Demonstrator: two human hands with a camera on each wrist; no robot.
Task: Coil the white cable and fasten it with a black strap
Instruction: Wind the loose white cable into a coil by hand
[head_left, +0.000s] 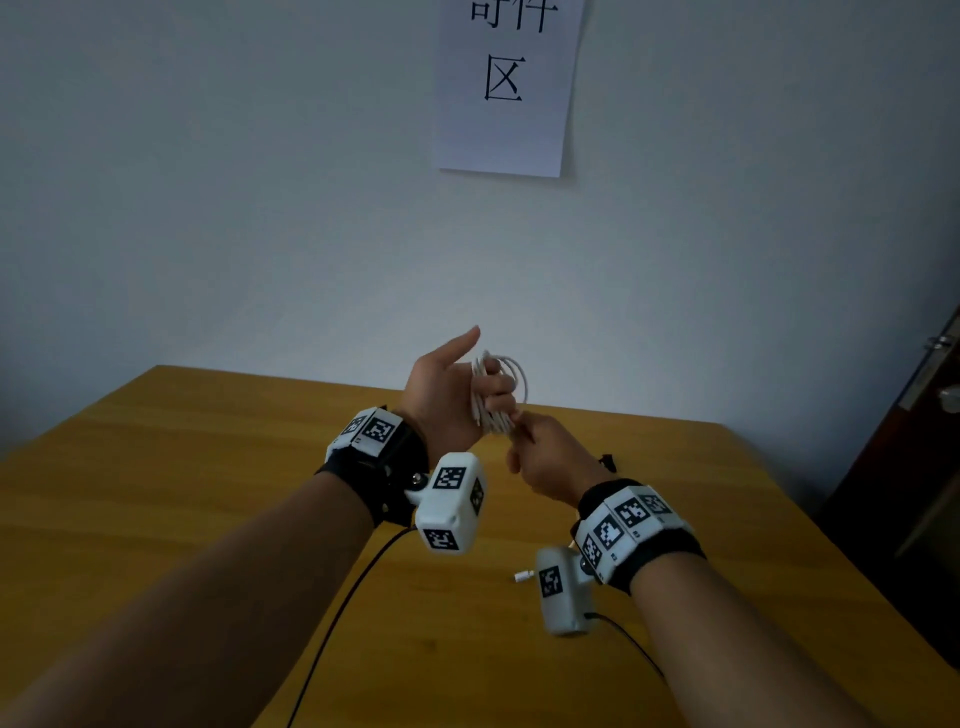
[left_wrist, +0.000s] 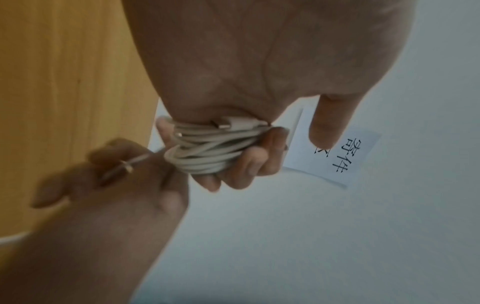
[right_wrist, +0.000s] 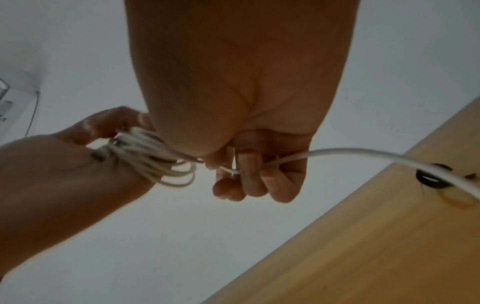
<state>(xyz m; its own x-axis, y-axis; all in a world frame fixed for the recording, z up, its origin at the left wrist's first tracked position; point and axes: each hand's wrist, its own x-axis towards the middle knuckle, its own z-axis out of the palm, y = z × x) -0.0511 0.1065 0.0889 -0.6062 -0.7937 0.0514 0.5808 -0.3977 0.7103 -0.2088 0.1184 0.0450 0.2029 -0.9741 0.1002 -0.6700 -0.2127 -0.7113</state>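
My left hand (head_left: 491, 387) is raised above the table, its fingers curled round a coil of white cable (head_left: 503, 384) while the thumb sticks out straight. In the left wrist view the coil (left_wrist: 207, 153) lies in several loops across the fingers, with one plug (left_wrist: 233, 124) tucked against the palm. Just below it, my right hand (head_left: 522, 441) pinches the loose strand (right_wrist: 363, 153), which trails off toward the table. The cable's free plug (head_left: 523, 576) rests on the tabletop. A black strap (right_wrist: 431, 181) lies on the table to the right of my right hand (right_wrist: 233, 181).
The wooden table (head_left: 208, 467) stands against a pale wall that carries a paper sign (head_left: 506, 88). Black leads (head_left: 337, 613) run from the wrist cameras across the table. A dark door with a handle (head_left: 935, 364) is at the far right.
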